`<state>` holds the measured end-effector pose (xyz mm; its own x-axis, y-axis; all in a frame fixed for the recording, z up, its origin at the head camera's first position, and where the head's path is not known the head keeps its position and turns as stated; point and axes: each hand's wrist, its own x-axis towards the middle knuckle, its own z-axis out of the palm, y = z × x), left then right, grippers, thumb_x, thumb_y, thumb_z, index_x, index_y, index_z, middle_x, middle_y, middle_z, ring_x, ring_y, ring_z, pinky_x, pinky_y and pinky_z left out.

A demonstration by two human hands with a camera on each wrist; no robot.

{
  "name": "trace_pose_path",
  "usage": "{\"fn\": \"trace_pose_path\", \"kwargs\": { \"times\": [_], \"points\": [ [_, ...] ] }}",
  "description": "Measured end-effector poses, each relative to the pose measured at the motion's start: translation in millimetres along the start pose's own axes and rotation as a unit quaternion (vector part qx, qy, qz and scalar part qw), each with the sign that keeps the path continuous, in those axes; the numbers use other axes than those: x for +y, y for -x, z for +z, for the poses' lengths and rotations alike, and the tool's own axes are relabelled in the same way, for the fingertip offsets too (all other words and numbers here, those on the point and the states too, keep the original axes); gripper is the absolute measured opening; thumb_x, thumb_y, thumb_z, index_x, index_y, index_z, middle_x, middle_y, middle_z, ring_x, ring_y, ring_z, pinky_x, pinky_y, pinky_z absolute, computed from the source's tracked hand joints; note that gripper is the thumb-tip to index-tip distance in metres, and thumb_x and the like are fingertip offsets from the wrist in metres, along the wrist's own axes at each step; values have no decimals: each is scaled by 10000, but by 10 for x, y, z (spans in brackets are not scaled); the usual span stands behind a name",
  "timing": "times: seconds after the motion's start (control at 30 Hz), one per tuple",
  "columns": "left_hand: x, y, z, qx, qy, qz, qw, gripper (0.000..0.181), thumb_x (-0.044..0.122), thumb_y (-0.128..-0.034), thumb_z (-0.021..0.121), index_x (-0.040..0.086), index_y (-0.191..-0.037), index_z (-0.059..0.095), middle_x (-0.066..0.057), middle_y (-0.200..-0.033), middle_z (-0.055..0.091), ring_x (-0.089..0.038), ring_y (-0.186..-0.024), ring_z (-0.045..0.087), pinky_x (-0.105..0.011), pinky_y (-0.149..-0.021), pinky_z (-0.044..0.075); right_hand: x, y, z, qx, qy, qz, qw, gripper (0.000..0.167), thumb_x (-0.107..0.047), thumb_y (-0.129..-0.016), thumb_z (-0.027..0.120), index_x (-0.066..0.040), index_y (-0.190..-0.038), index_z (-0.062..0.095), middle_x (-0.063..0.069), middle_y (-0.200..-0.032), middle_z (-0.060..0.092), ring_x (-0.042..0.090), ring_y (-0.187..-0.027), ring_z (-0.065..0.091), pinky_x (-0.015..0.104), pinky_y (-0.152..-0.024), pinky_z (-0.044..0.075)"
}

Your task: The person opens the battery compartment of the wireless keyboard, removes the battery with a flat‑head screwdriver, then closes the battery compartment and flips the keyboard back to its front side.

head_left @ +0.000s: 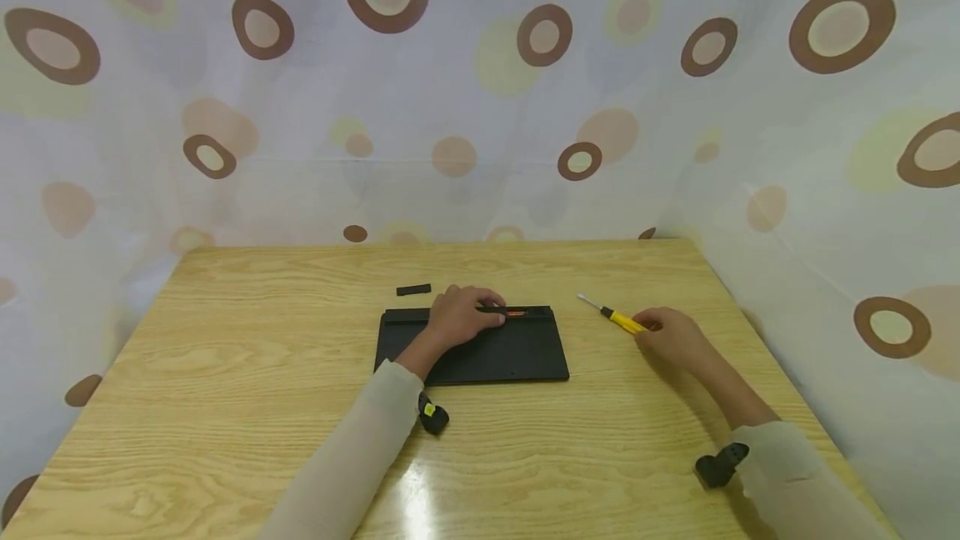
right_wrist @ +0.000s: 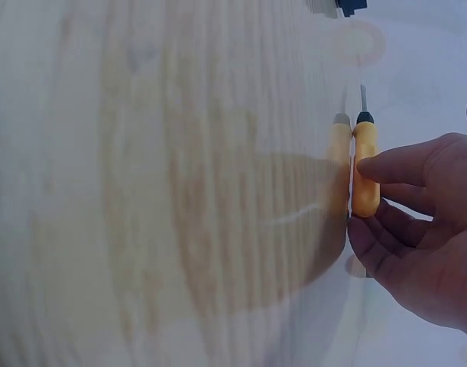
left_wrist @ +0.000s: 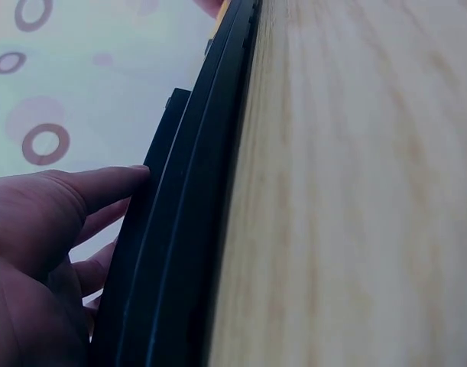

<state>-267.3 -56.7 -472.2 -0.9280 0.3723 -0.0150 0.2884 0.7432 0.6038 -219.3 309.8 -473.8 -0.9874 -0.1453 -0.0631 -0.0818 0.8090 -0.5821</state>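
Observation:
A black keyboard (head_left: 517, 352) lies on the table, its plain underside apparently facing up. Along its raised far edge is an uncovered slot, where something orange, perhaps a battery (head_left: 516, 313), shows. My left hand (head_left: 456, 315) grips that edge, thumb on the near side and fingers behind it; the left wrist view shows the thumb touching the black ridge (left_wrist: 153, 199). To the right, my right hand (head_left: 673, 338) holds a yellow screwdriver (head_left: 624, 322) by its handle. In the right wrist view, thumb and fingers pinch the handle (right_wrist: 367, 164), low over the tabletop.
A small black strip, likely a cover (head_left: 413, 290), lies behind the keyboard's left part. The wooden table (head_left: 225, 390) meets patterned cloth (head_left: 450, 90) at the back and sides. Small black cameras (head_left: 432, 415) sit on both wrists.

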Motion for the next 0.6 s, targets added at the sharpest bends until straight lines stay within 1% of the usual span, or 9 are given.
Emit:
{"fn": "trace_pose_path", "kwargs": {
  "times": [0.13,0.2,0.27,0.37,0.43,0.5,0.6],
  "points": [
    [6,-5,-6,6,-56,14,10000,267,397,-958,692,316,-1211,718,48,-1199,685,-278,-1144,522,-532,-1039,351,15,32,-30,136,-156,29,9998,367,-132,-973,630,62,-1284,634,290,-1271,617,432,-1124,593,558,-932,497],
    [6,1,-24,3,-55,15,10000,269,398,-958,690,315,-1212,717,44,-1205,684,-281,-1151,521,-533,-1043,350,21,52,-51,245,-291,39,9993,381,-161,-998,612,50,-1314,618,293,-1319,596,445,-1162,578,553,-939,500],
    [16,11,-19,-11,-19,17,10000,271,392,-958,691,310,-1216,717,35,-1210,682,-291,-1160,517,-536,-1047,345,40,92,-76,402,-375,12,9985,397,-193,-1024,588,44,-1343,595,297,-1343,574,442,-1162,576,508,-908,520],
    [20,17,-15,-2,-14,10,10000,271,391,-959,690,310,-1216,717,35,-1210,681,-291,-1168,512,-536,-1050,340,37,132,-117,740,-549,-122,9957,423,-232,-1050,558,42,-1372,563,290,-1330,566,395,-1069,636,376,-797,552],
    [21,20,-16,-4,-2,3,10000,271,386,-959,692,309,-1217,717,34,-1211,681,-290,-1168,512,-534,-1048,340,15,138,-138,1043,-675,-234,9920,432,-243,-1052,559,41,-1378,554,276,-1305,576,319,-992,680,294,-736,560],
    [24,24,-22,-13,0,8,10000,274,385,-960,690,307,-1222,716,33,-1217,680,-289,-1172,511,-532,-1047,341,-21,131,-151,1334,-827,-337,9870,436,-250,-1047,570,33,-1378,553,251,-1257,606,187,-901,706,219,-691,557],
    [27,30,-33,-32,-13,8,10000,277,384,-964,685,306,-1228,713,32,-1224,679,-289,-1176,509,-527,-1047,341,-84,101,-157,1706,-983,-477,9793,435,-261,-1039,589,8,-1379,559,209,-1202,635,-31,-856,647,118,-718,528]
  ]
}}
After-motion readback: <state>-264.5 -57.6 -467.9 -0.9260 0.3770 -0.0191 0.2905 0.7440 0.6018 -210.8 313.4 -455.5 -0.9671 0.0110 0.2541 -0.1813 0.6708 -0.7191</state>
